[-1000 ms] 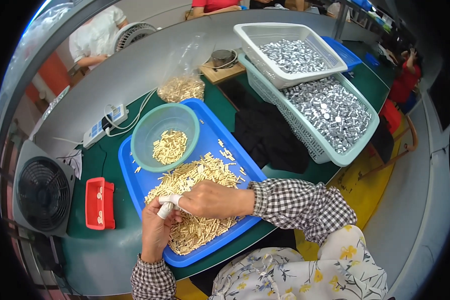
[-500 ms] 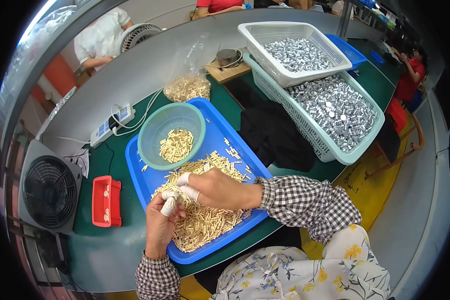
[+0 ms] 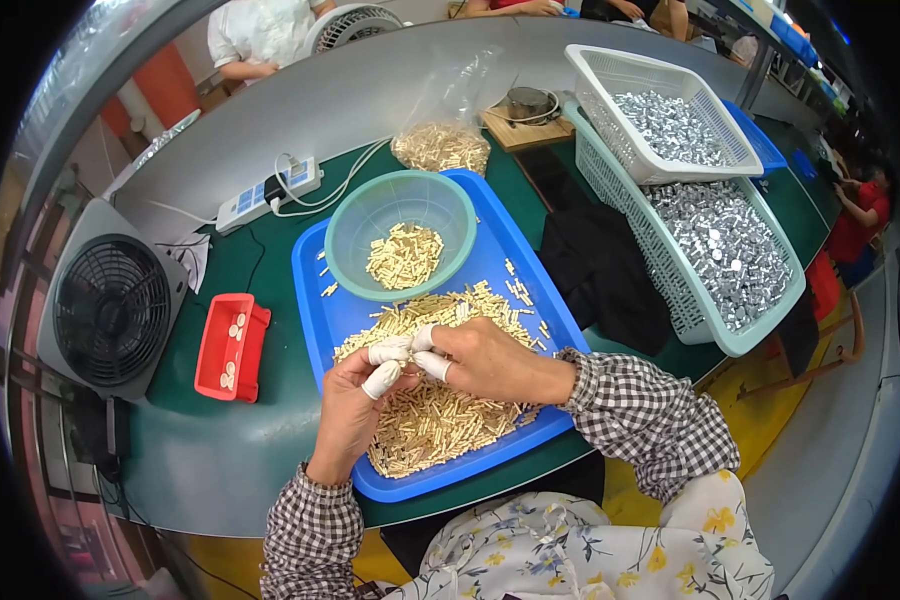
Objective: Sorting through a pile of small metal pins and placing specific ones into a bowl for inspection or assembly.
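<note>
My left hand [image 3: 348,412] and my right hand [image 3: 500,362] meet over a heap of small brass-coloured pins [image 3: 435,435]. White finger cots cover several fingertips on both. Thumb and fingers are pinched together on each side, tip to tip; whatever lies between them is too small and covered to name. Under the hands, the pins spread across a blue tray [image 3: 310,300]. A translucent green bowl [image 3: 355,235] stands at the tray's far end with more of these pins in its bottom.
Left of the tray sits a red box [image 3: 257,350] with a few pale round pieces, near a black-and-grey fan [image 3: 110,310]. Behind are a power strip [image 3: 270,195] and a bag of pins [image 3: 440,148]. Baskets of silvery parts, white [image 3: 650,165] over green [image 3: 620,195], stand right, beside black cloth [image 3: 600,265].
The view has shifted, so the table's things appear farther right and slightly higher. Both hands remain pinched together over the pins, with their fingertips now more closely aligned.
</note>
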`<state>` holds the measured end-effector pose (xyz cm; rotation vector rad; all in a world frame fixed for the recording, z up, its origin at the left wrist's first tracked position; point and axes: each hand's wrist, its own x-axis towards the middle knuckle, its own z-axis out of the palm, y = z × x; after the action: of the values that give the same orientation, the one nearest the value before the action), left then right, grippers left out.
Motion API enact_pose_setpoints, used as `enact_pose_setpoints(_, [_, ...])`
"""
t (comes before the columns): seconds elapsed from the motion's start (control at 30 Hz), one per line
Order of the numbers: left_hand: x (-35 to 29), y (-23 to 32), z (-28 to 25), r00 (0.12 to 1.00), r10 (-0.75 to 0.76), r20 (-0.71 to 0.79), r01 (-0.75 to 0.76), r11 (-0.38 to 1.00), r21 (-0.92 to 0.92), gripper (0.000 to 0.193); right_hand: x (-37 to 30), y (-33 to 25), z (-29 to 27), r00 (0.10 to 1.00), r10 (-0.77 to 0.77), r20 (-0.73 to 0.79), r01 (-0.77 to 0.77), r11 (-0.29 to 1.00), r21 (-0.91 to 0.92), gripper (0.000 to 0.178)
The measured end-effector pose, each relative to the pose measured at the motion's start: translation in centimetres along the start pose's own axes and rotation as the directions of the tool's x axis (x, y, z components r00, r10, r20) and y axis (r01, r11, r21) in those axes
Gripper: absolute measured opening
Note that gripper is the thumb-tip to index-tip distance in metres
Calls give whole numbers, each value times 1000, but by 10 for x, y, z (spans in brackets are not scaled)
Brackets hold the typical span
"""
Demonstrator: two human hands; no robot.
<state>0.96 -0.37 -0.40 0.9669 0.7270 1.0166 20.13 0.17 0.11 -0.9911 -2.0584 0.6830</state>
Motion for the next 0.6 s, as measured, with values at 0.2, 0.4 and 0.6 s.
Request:
enact_pose_setpoints(0.2, [1,-1,-3,995,98,-27,-94,988,121,14,2,-14,-8,956,292,-23,-275,922,272,11])
enact_pose_setpoints(0.4, [-1,-2,-9,998,61,-22,-53,961,273,13,3,-9,-6,999,-39,-6,39,991,127,10])
enact_pose_setpoints(0.6, [0,-6,-5,992,129,0,-118,907,405,14,4,-11,-13,967,54,248,-137,932,334,10])
